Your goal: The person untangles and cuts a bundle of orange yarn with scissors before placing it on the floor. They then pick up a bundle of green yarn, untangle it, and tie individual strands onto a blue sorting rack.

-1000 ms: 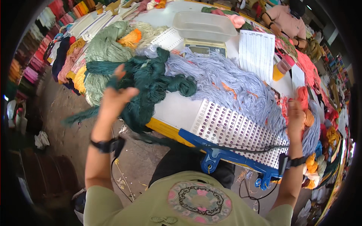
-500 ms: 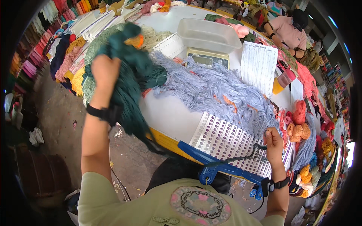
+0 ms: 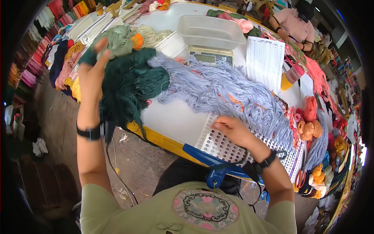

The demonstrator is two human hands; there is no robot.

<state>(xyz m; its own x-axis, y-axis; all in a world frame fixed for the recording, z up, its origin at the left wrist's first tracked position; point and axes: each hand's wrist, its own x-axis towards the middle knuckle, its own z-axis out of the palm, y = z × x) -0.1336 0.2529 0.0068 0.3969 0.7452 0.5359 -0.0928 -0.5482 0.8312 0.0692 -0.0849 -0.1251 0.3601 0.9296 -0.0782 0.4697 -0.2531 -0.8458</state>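
My left hand (image 3: 92, 76) is at the left part of the table, fingers apart, against the dark green yarn (image 3: 130, 84). This yarn lies in a loose heap, with strands hanging over the table's yellow edge. My right hand (image 3: 232, 130) is closed, fingers curled together, above the white hole-punched cards (image 3: 220, 146). Whatever its fingertips may hold is hidden. Beyond it spreads a long pile of pale lavender-blue yarn (image 3: 226, 91) with orange ties. A blue clamp-like bar (image 3: 202, 156) sits along the near edge.
A clear plastic tub (image 3: 210, 33) rests on a weighing scale (image 3: 210, 56). A printed sheet (image 3: 265, 58) stands beside a pink-and-yellow thread cone (image 3: 293, 77). Red-handled scissors (image 3: 300, 178) lie near coloured skeins at right. Pale green yarn (image 3: 119, 41) lies at left; a co-worker (image 3: 295, 25) sits far right.
The dark green yarn has come down onto the table, and my left hand has opened and shifted left. My right hand has moved left from the lavender-blue yarn's end to above the punched cards.
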